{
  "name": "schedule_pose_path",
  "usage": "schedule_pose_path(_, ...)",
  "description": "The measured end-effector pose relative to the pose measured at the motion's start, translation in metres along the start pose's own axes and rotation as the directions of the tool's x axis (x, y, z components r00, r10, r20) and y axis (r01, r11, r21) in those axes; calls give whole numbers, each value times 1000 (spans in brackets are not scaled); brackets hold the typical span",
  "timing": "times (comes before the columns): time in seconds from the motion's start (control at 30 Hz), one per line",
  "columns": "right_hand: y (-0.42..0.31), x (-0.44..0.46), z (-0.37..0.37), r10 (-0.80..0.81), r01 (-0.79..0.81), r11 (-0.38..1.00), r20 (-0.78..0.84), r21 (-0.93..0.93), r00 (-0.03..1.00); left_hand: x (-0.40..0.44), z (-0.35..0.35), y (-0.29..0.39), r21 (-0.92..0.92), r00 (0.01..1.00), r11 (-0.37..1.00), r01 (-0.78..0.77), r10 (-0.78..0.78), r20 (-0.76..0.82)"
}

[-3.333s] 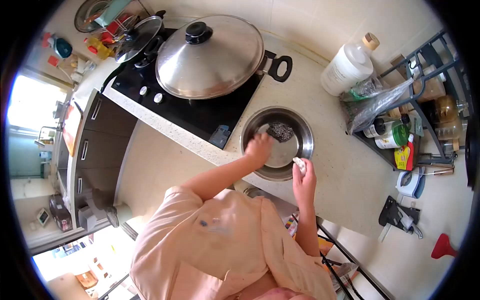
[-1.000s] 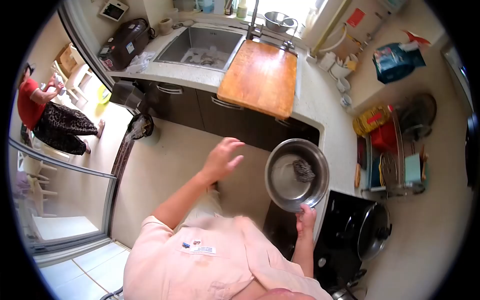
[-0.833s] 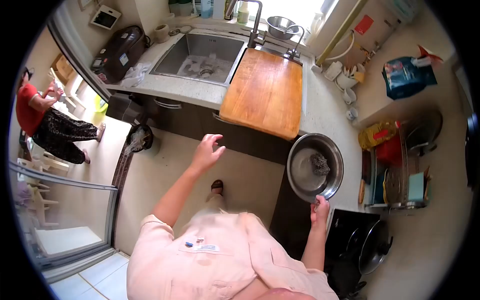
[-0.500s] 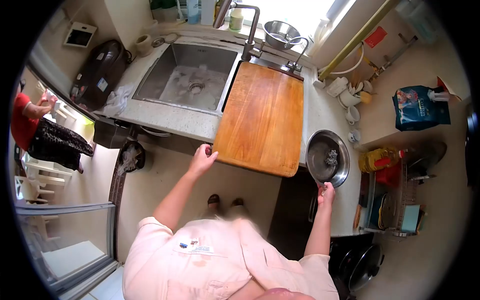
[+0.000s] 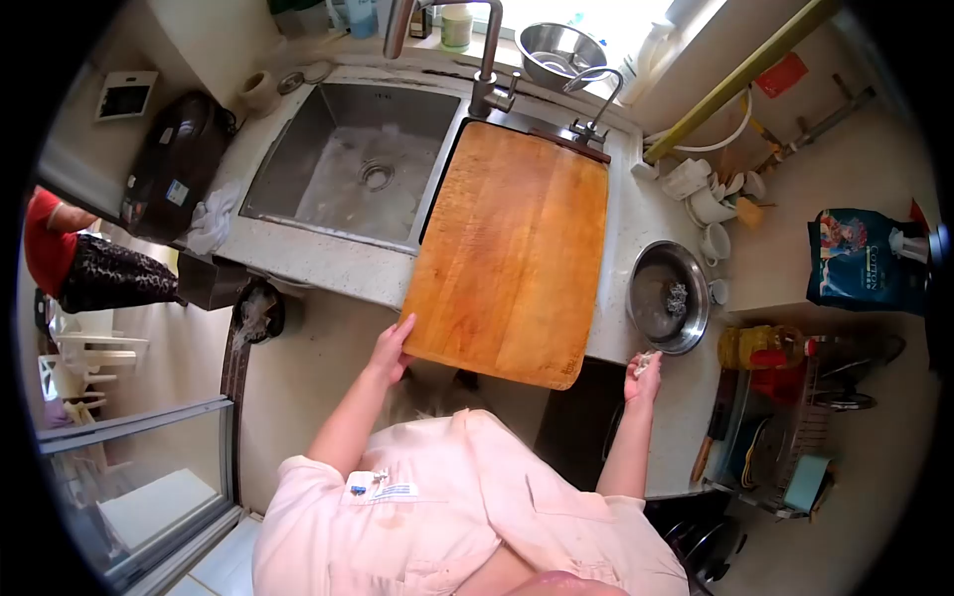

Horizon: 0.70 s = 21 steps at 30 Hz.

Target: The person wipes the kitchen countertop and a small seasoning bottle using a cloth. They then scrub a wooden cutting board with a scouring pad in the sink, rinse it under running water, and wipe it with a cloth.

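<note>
1. The left hand [image 5: 391,353], left of centre in the lower half of the frame, has its fingers at the lower-left corner of the board [image 5: 509,253]; whether it grips that corner or merely touches it, I cannot tell.
2. The right hand [image 5: 644,385], right of centre, is closed around a small white wad [image 5: 646,363], just below the bowl [image 5: 648,313]; contact with the rim is unclear.
3. The bowl stands on the counter [image 5: 308,258], right of the board, with a grey scourer [image 5: 677,299] inside, towards its right side.
4. The board fills the middle of the frame, just right of the sink [image 5: 333,204], and its near edge juts out past the counter's front.
5. Whitish residue lies on the sink's floor around the drain [image 5: 376,176]. A tall tap [image 5: 487,70] rises at top centre, with a second bowl [image 5: 558,70] to its right.
6. Cups [image 5: 714,243] stand above and right of the bowl; an oil bottle [image 5: 747,348] lies below and right of it, beside a wire rack [image 5: 810,427].
7. At the far left, partly cut off, another person [image 5: 52,248] in a red top stands beyond the doorway.
</note>
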State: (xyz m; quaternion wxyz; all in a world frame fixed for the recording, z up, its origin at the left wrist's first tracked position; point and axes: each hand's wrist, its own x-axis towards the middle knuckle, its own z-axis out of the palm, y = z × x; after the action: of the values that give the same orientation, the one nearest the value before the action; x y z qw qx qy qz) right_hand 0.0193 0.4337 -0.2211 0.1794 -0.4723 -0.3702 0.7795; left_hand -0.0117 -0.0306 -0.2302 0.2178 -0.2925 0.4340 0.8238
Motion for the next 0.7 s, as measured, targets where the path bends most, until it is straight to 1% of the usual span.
schedule_pose_path(0.07,-14,-19,23,-69,90,959,87,-270,994,-13,3,-5,-204,999,978,40,-37,20)
schedule_pose_path(0.1,-25,-39,43,-90,135,907,131,-400,987,-19,3,-10,-303,998,951,66,-60,29)
schedule_pose_path(0.13,-38,-57,68,-266,327,782,191,-530,945,-20,2,-19,-313,990,940,134,-115,78)
schedule_pose_path(0.17,-43,-40,70,-438,470,622,219,-626,872,-21,-1,-33,-322,977,924,204,-174,122)
schedule_pose_path(0.2,-57,-39,80,-541,579,431,315,-692,780,-21,-3,-41,-329,959,904,273,-231,163)
schedule_pose_path(0.23,-72,-43,93,-601,556,204,344,-806,721,-22,-1,-45,-320,953,903,288,-238,186)
schedule_pose_path(0.27,-73,-35,97,-712,642,-33,469,-766,523,-19,7,-49,-311,947,902,300,-242,213)
schedule_pose_path(0.33,-71,-41,104,-733,511,-420,612,-750,297,-15,25,-48,-292,933,904,313,-236,271)
schedule_pose_path(0.37,-67,-46,110,-700,402,-587,690,-703,185,-12,28,-47,-281,940,914,294,-223,257)
schedule_pose_path(0.4,-59,-57,111,-650,502,-519,701,-692,293,-11,29,-48,-270,947,922,278,-216,238)
schedule_pose_path(0.43,-48,-71,116,-544,557,-336,639,-760,544,-14,28,-49,-255,953,930,266,-212,218)
schedule_pose_path(0.47,-37,-79,118,-320,549,-94,547,-831,774,-16,27,-48,-242,961,939,245,-201,192)
schedule_pose_path(0.5,-21,-77,117,-116,398,-64,403,-915,908,-20,28,-46,-229,968,948,222,-186,169)
schedule_pose_path(0.53,0,-50,97,257,235,282,309,-930,915,-23,31,-42,-218,975,956,198,-168,149)
schedule_pose_path(0.57,8,-46,102,377,105,518,336,-849,863,-29,33,-32,-204,973,962,182,-146,176)
schedule_pose_path(0.6,18,-48,110,479,-71,695,387,-715,788,-39,34,-18,-189,972,968,165,-127,199)
schedule_pose_path(0.63,28,-51,117,551,-273,797,462,-539,695,-49,34,-4,-171,970,974,147,-108,219)
schedule_pose_path(0.7,39,-53,130,493,-207,841,551,-499,673,-56,31,12,-157,977,980,122,-90,195)
